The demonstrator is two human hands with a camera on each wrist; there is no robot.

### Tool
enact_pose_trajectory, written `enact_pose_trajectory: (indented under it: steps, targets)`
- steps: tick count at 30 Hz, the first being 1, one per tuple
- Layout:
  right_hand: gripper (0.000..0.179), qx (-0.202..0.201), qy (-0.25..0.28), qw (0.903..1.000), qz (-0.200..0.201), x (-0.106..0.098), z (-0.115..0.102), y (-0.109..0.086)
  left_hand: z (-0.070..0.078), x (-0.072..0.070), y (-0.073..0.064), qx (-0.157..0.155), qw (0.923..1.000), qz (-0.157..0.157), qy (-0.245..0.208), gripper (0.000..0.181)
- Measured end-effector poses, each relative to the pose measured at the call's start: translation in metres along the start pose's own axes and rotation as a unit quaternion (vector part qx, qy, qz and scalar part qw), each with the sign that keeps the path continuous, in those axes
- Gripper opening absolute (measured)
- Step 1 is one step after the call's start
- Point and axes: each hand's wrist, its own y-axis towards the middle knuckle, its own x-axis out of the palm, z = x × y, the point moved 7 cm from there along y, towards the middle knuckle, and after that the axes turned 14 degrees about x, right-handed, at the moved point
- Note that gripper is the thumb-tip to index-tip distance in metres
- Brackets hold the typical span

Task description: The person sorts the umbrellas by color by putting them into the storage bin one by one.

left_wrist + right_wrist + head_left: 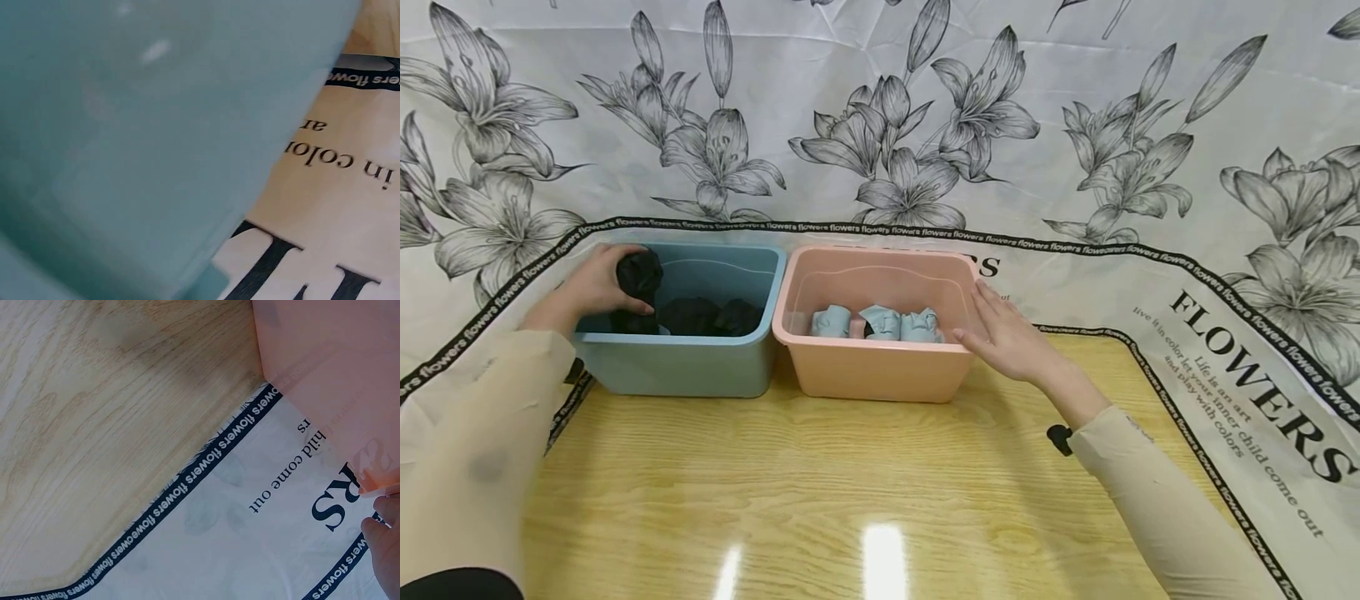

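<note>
My left hand (598, 283) grips a rolled black cloth (639, 273) between thumb and fingers, at the left end of a blue bin (677, 367). More black cloth rolls (688, 317) lie inside that bin. My right hand (1011, 333) rests with straight fingers along the right rim of a pink bin (880, 372). Several light blue cloth rolls (883, 322) sit in a row in the pink bin. The left wrist view is mostly filled by the blue bin's wall (156, 125); the left hand is out of that view. Fingertips (390, 512) touch the pink rim in the right wrist view.
Both bins stand side by side at the back of a wooden table (850, 467). A white flower-printed cloth (1075, 108) with a black lettered border hangs behind them and spreads along both sides of the table.
</note>
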Motion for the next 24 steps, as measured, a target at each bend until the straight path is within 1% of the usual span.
enact_pose_trajectory:
  steps: [4,8,11,14,18,24]
  targets:
    - [0.091,0.0,-0.002,1.0,0.001,0.0,0.0,0.0,-0.01,0.013,-0.001,-0.004,0.9993,-0.034,-0.017,0.101]
    - [0.09,-0.005,0.002,1.0,-0.002,0.0,-0.003,0.001,-0.02,0.026,-0.005,-0.017,0.9971,-0.063,-0.04,0.098]
    - [0.089,-0.006,0.002,1.0,-0.005,0.0,-0.004,0.001,-0.023,0.033,-0.006,-0.025,0.9947,-0.083,-0.055,0.095]
    - [0.09,-0.003,-0.003,1.0,-0.005,0.0,-0.003,0.001,-0.024,0.037,-0.004,-0.03,0.9921,-0.1,-0.069,0.092]
    - [0.09,0.002,-0.006,1.0,-0.004,0.0,0.0,0.0,-0.024,0.04,0.0,-0.038,0.9897,-0.111,-0.082,0.09]
    - [0.091,0.004,-0.005,1.0,-0.007,0.0,0.002,0.0,-0.026,0.041,0.002,-0.052,0.987,-0.114,-0.102,0.089]
